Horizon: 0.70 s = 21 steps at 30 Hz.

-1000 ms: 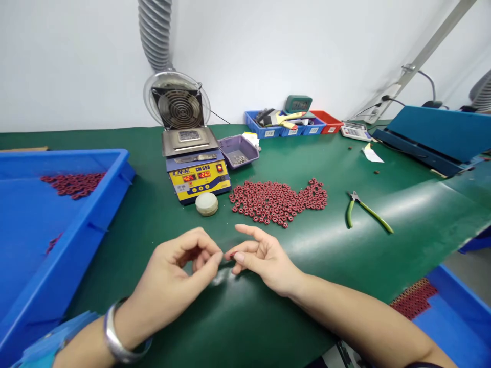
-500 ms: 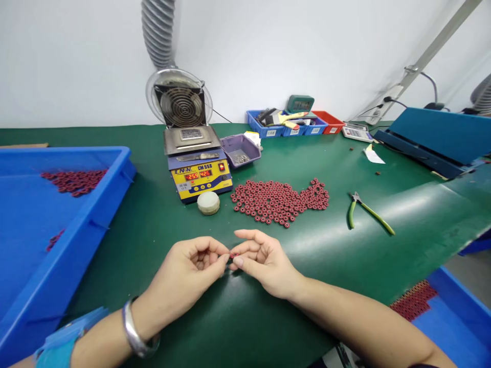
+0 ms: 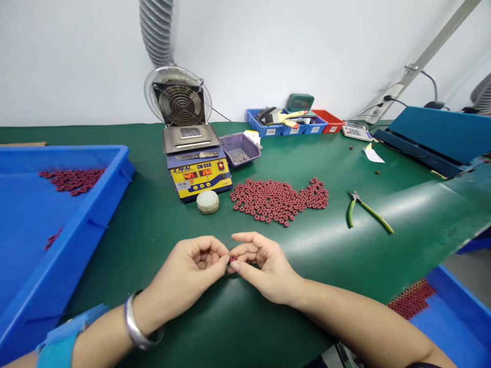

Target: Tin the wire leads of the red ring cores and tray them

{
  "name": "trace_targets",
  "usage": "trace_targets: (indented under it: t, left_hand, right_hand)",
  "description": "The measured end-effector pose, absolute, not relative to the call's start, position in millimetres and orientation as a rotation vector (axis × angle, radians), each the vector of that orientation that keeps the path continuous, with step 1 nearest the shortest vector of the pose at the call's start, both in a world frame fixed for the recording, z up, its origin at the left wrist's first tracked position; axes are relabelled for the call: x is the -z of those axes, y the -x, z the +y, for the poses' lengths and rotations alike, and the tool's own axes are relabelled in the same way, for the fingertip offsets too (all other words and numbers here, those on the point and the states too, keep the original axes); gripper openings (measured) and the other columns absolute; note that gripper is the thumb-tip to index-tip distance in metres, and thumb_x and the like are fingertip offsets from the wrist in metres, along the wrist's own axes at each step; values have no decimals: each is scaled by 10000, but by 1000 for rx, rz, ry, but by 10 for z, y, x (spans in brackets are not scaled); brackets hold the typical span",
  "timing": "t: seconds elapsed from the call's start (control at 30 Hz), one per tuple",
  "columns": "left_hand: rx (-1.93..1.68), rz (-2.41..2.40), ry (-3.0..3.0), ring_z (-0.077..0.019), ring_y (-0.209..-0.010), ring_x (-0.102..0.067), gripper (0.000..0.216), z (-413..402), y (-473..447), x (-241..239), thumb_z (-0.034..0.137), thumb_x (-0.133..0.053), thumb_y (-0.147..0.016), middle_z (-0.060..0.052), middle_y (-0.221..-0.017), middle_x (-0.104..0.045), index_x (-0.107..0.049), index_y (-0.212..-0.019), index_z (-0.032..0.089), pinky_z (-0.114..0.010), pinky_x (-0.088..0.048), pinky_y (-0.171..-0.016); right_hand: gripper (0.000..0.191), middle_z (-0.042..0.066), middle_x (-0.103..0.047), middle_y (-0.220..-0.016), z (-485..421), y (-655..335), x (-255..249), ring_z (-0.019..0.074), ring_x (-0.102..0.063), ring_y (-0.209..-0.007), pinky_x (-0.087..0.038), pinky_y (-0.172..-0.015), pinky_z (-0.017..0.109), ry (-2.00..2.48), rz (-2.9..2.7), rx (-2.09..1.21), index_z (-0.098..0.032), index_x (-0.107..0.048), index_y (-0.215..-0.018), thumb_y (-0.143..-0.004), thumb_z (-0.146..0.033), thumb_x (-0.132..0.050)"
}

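Observation:
Between my two hands, just above the green mat, is one small red toothed ring (image 3: 232, 259). My left hand (image 3: 197, 263) pinches it with thumb and forefinger from the left. From the right, the thumb and fingers of my right hand (image 3: 264, 266) close on the same ring, partly hiding it. Beyond my hands lies a flat pile of similar red rings (image 3: 268, 200), spread out on the mat. A round white-lidded tub (image 3: 207, 202) stands left of the pile, in front of the yellow and blue solder pot unit (image 3: 201, 176) with lit red digits.
At left stands a large blue tray (image 3: 95, 204) with more red rings. Green-handled cutters (image 3: 368, 212) lie to the right. A purple dish (image 3: 240, 148) of small bits sits beside the unit, and a second blue tray (image 3: 452, 317) is low at right. Small bins (image 3: 268, 130) line the back.
The red ring shows more of its toothed face between my fingertips. Both hands hold nearly the same place.

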<state>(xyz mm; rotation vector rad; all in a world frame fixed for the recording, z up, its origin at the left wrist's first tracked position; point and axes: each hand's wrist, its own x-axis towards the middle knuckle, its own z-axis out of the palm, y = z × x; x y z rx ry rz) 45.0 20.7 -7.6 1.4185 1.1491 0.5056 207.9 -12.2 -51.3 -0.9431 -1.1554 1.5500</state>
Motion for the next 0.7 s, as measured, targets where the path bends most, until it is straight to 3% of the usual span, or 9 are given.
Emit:
trace_targets:
  t: [0.7]
  left_hand:
    - [-489, 1111, -1416, -129, -599, -544, 181, 213, -446, 71, 321, -624, -717, -12, -637, -614, -602, -675, 146, -220, -428, -574]
  right_hand:
    - [392, 31, -660, -843, -122, -2076, 510, 117, -668, -729, -519, -715, 264, 947, -1176, -1546, -151, -511, -1091, -732, -196, -661]
